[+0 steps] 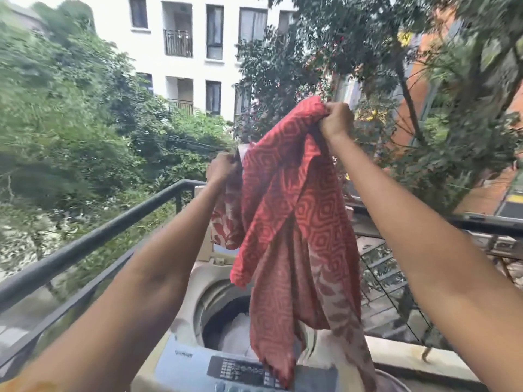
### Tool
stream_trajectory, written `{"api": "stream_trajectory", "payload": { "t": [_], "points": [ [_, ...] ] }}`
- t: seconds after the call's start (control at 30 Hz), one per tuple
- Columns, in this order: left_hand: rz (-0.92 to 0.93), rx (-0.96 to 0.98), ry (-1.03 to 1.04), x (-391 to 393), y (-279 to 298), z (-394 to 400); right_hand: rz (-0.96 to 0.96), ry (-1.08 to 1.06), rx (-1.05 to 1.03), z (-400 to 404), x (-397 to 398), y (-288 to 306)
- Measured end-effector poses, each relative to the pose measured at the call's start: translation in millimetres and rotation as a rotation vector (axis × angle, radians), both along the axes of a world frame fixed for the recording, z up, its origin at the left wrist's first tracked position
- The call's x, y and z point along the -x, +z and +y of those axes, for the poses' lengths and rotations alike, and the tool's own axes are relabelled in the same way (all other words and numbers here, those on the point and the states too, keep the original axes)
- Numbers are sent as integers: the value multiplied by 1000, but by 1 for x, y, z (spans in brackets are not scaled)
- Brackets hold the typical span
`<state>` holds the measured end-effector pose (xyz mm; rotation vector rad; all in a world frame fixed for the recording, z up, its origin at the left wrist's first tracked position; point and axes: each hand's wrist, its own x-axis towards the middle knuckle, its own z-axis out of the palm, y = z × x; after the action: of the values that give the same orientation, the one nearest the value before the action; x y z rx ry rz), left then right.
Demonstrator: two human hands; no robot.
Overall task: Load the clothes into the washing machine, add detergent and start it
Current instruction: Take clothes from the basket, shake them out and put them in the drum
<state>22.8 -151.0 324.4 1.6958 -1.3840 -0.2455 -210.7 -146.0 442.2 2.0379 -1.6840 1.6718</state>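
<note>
Both hands are raised in front of the person, holding up a red patterned cloth [294,210] above an open top-loading washing machine [198,281]. The right hand [336,120] is the higher one, its fingers curled and bunching the top edge of the cloth into a tight gather. The left hand [222,166] is sitting lower and further left, its fingers clenching another part of the same cloth at its edge. Between and below the two grips the cloth is hanging in loose folds, showing a bright red geometric print on one face and a paler, leaf-like print on the other. Its lowest end is dangling down past the mouth of the drum [223,321] and is overlapping the control panel [240,370] at the near edge of the machine; whether it is touching the panel cannot be told. Inside the drum some white laundry [237,329] is lying at the bottom. The machine is standing on a balcony, just beside a dark metal railing [93,241] that is running along the left side and continuing behind it to the right. Beyond the railing, green trees [70,123] are filling the left half of the view, with a white multi-storey building [181,52] rising behind them.
</note>
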Motion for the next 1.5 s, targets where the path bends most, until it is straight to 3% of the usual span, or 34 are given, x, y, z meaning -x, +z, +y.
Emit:
{"api": "stream_trajectory", "payload": {
  "t": [0.13, 0.2, 0.37, 0.47, 0.53, 0.7, 0.8, 0.9, 1.0, 1.1, 1.27, 1.5],
  "points": [
    [-188, -380, -228, -3, -53, -5, 254, -47, -268, -13, 0, -69],
    [-206, -475, -267, 6, -64, -2, 387, -46, -379, -20, -4, -100],
    [387, -352, -555, 34, -68, -1, 538, -38, -550, -24, -13, -139],
    [305, -370, -740, 60, -63, 2, 535, 13, -550, -28, -17, -135],
    [246, -241, -738, 75, -67, -11, 512, 90, -574, -28, -13, -123],
    [364, 96, -459, 87, -55, -29, 228, 596, -779, -18, 40, -108],
    [510, 198, -438, 83, -37, -28, 458, 465, -723, -18, 82, -146],
    [611, 264, -449, 74, -15, -24, 465, 456, -928, -18, 114, -213],
    [640, 289, -467, 62, -1, -22, 491, 366, -894, -15, 122, -251],
    [567, 312, -424, 44, -2, -29, 286, 334, -731, -11, 113, -216],
    [394, 240, -320, 23, -28, -41, 10, 311, -364, -20, 90, -97],
    [272, 88, -315, 22, -50, -44, -550, 526, -17, 2, 22, 43]
  ]
}}
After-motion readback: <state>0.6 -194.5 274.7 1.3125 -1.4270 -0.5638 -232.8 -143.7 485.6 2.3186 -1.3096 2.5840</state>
